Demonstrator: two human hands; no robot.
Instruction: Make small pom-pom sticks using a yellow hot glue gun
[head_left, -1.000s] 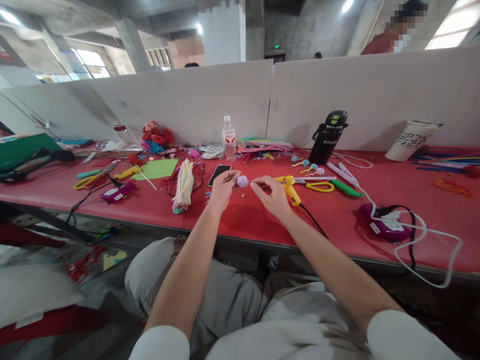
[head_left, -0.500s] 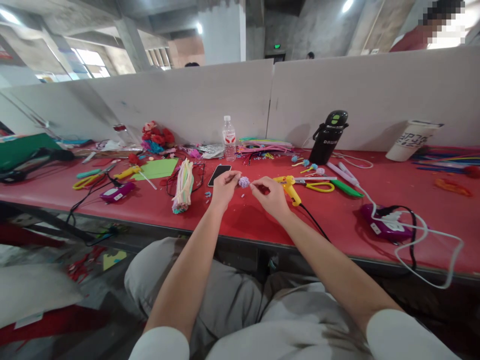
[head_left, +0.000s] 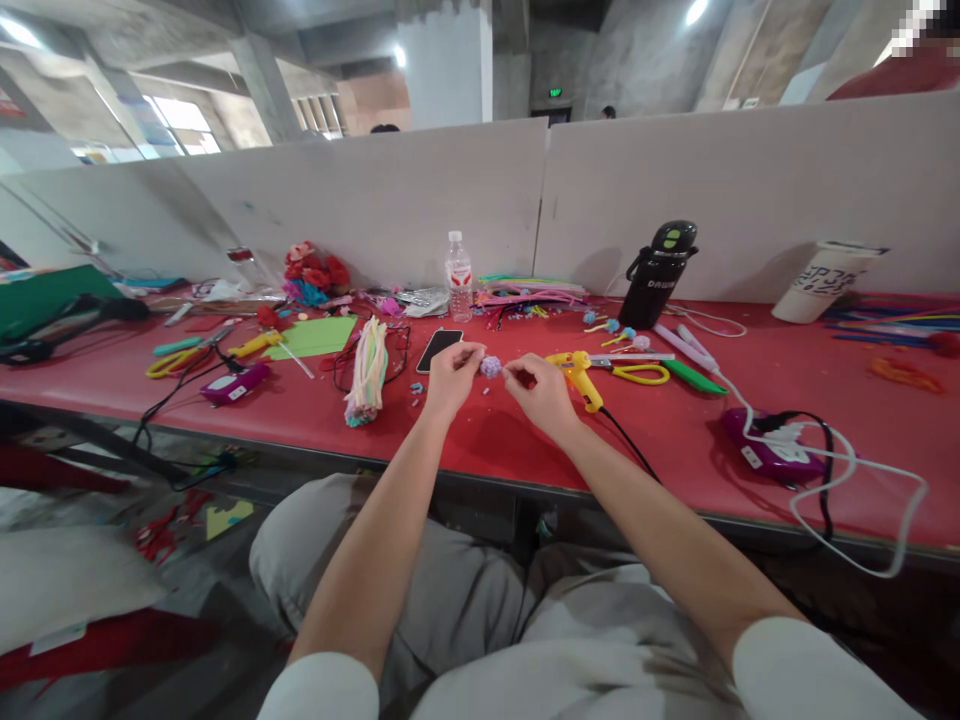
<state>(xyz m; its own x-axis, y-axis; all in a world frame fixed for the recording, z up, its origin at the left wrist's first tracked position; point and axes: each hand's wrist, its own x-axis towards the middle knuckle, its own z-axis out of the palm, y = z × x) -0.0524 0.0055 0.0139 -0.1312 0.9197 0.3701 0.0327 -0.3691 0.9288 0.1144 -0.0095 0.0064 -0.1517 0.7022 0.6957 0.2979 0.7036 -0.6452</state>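
Observation:
A small purple pom-pom-like ball (head_left: 490, 367) with a bumpy surface is held above the red table between my two hands. My left hand (head_left: 457, 372) pinches at its left side, thumb and fingertips together. On the other side, my right hand (head_left: 534, 384) has its fingertips pinched close at the ball's right edge; whether a small piece is between them cannot be made out. A yellow glue gun (head_left: 579, 378) lies just right of my right hand. Behind my left hand is a dark-screened phone (head_left: 438, 350), and a bundle of pastel fuzzy stems (head_left: 367, 372) lies to its left.
Yellow-handled scissors (head_left: 637, 374), a green cutter (head_left: 694, 377) and a purple power strip (head_left: 772, 447) with looping cables lie to the right. A black bottle (head_left: 657, 277) and a water bottle (head_left: 458, 278) stand near the white partition (head_left: 360, 205). Green paper (head_left: 315, 338) lies left.
The purple ball has turned slightly and shifted a little to the right between my fingertips. Both hands stay almost in place. The person behind the partition has moved right.

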